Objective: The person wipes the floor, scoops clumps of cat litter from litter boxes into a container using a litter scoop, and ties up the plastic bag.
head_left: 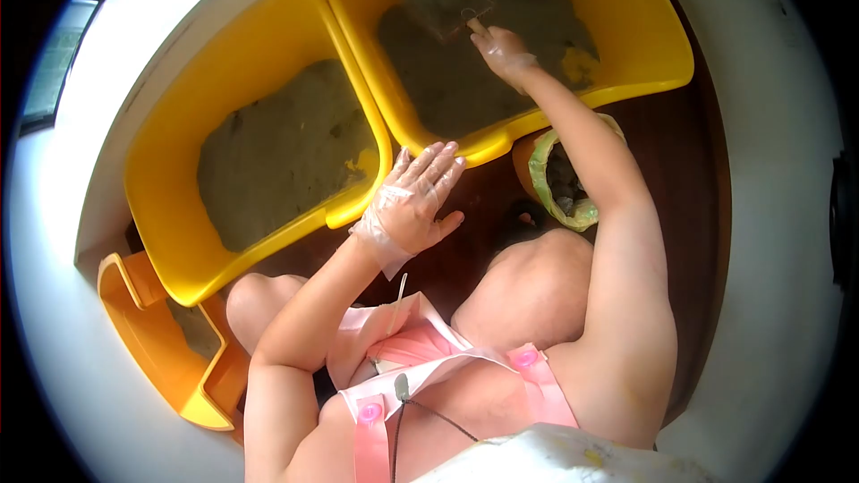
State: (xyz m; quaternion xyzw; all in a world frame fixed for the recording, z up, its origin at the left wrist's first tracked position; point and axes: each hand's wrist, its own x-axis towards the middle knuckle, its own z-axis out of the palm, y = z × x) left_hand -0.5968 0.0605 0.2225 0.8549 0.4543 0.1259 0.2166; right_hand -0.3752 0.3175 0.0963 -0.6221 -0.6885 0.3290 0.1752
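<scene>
My right hand (506,55), in a clear plastic glove, is closed around the short handle of a wire litter scoop (472,20). The scoop is over the grey litter (528,27) in the right yellow litter box (644,27). Its wire end is thin and blurred; I cannot tell what lies in it. My left hand (413,206), also gloved, has its fingers stretched out at the near rim where the two boxes meet, and holds nothing. The left yellow litter box (161,179) has a layer of grey litter with darker spots.
Below my right forearm stands a container lined with a green-yellow bag (541,170), holding grey clumps (562,179). An orange-yellow plastic piece (134,331) sits at lower left. White walls curve around the boxes, and my knees are close to their near rims.
</scene>
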